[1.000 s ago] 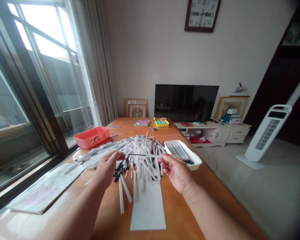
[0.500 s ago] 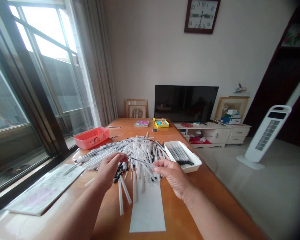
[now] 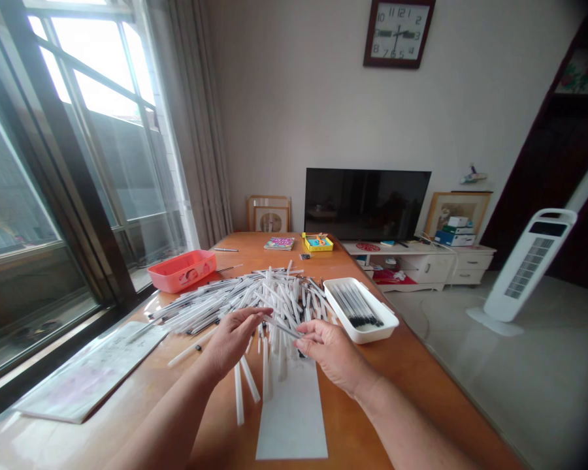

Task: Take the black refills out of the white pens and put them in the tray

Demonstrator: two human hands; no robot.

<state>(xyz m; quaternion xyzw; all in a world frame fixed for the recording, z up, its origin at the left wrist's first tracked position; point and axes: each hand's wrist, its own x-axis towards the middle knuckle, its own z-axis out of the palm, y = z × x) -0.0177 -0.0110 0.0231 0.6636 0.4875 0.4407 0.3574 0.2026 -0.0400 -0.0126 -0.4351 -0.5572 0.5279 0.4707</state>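
Between my two hands is a slim translucent pen barrel [image 3: 281,326], held at a slant above the pile. My right hand [image 3: 332,352] pinches its lower right end between thumb and fingers. The fingertips of my left hand [image 3: 239,334] are closed at its upper left end, partly hiding that end. Below and beyond spreads a big heap of loose pen parts [image 3: 255,287], mostly clear and white tubes, with some black pieces. Just right of my right hand, a white tray [image 3: 379,331] holds a row of pens [image 3: 355,303] with black ends towards me.
A white paper strip [image 3: 292,418] lies in front of me, with loose tubes [image 3: 239,395] beside it. At left are a notebook [image 3: 88,372] and a pink-red basket [image 3: 181,281]. Farther back sit a booklet [image 3: 279,243] and a yellow box [image 3: 318,243].
My left hand has moved right, closer to my right hand. The dark thin length that showed between them is no longer seen; less of the pen shows.
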